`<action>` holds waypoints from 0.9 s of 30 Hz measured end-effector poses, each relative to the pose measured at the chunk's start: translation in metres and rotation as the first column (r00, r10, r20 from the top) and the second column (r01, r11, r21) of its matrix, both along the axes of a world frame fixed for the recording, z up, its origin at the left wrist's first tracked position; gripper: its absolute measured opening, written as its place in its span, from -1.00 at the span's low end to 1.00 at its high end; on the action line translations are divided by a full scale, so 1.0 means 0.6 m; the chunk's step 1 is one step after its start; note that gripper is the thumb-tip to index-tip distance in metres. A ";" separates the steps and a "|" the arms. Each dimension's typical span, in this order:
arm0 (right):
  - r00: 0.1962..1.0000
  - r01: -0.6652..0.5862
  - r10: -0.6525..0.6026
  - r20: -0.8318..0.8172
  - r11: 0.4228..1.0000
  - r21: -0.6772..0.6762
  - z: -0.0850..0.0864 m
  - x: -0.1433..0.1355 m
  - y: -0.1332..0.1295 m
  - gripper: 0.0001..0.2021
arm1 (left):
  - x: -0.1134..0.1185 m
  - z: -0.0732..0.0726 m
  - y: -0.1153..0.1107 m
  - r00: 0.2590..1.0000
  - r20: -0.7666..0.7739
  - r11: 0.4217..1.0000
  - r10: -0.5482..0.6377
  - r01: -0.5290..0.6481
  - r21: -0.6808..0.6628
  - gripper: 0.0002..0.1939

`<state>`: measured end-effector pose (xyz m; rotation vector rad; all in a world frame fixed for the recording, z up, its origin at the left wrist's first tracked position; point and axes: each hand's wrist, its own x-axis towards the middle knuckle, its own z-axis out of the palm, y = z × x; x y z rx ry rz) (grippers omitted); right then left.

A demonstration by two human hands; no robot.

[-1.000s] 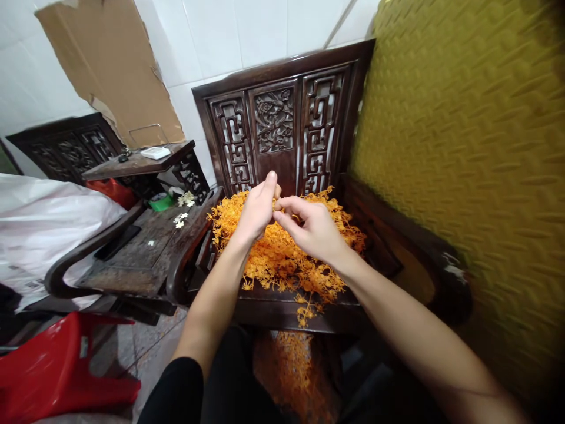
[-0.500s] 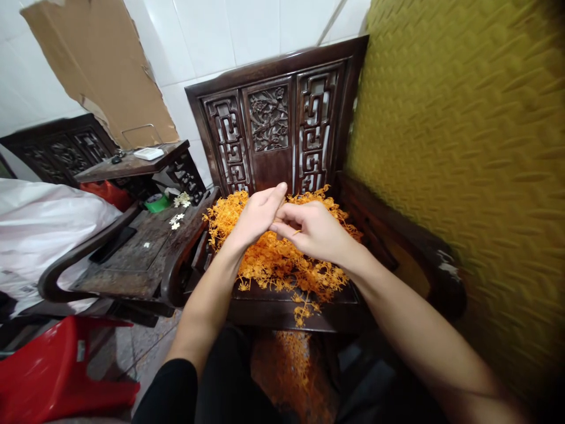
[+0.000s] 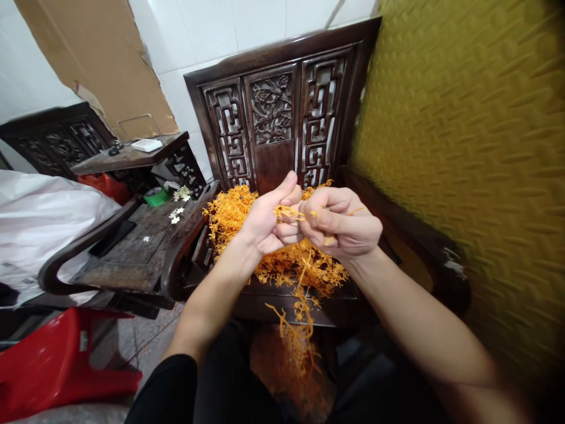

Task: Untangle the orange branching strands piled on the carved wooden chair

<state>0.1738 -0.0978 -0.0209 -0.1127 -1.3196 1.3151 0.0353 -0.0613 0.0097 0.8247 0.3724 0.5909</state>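
Note:
A pile of orange plastic-looking sprigs [image 3: 232,212] lies on the seat of a dark carved wooden chair [image 3: 273,168]. Above the pile, my left hand [image 3: 276,218] has its fingers curled round an orange strand [image 3: 289,213], thumb pointing up. Touching it on the right, my right hand [image 3: 342,224] is closed on the same orange piece, with a thin orange tip poking out near its knuckles. More orange strands [image 3: 300,321] hang below the hands over the seat's front edge. The fingers hide part of the held piece.
On the left, a second wooden chair [image 3: 128,259] holds green tape [image 3: 156,196], small white flower pieces [image 3: 176,215] and a dark flat object. A white bag [image 3: 48,224] and a red plastic stool [image 3: 57,359] are farther left. A yellow textured surface [image 3: 459,118] rises at the right.
My right hand has turned and closed into a fist, and my left fingers have curled in. An orange strand now shows between them, and more strands hang below. The view has shifted slightly.

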 end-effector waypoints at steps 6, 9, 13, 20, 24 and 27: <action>0.995 -0.104 0.104 0.006 0.994 0.031 0.021 0.003 -0.023 -0.71 | -0.006 0.005 -0.001 0.978 0.125 0.986 0.165 -0.162 -0.034 -0.43; 0.981 -0.196 0.192 0.041 0.970 0.143 0.031 0.006 -0.039 -0.75 | -0.019 0.008 0.013 0.923 0.218 0.945 0.317 -0.327 0.014 -0.44; 0.984 -0.152 0.142 0.107 0.984 0.088 0.036 0.022 -0.040 -0.78 | -0.033 0.022 0.012 0.944 0.187 0.956 0.273 -0.287 0.055 -0.44; 0.901 0.290 -0.269 0.340 0.957 -0.013 0.052 0.038 -0.037 -0.70 | -0.036 0.045 -0.010 0.940 0.204 0.960 0.274 -0.279 -0.007 -0.42; 0.797 0.458 -0.426 0.427 0.889 0.032 0.063 0.038 -0.040 -0.71 | -0.033 0.038 0.000 0.929 0.218 0.953 0.298 -0.279 -0.115 -0.52; 0.652 0.586 -0.564 0.507 0.799 0.135 0.064 0.040 -0.033 -0.73 | -0.031 0.030 0.011 0.921 0.228 0.944 0.317 -0.282 -0.173 -0.57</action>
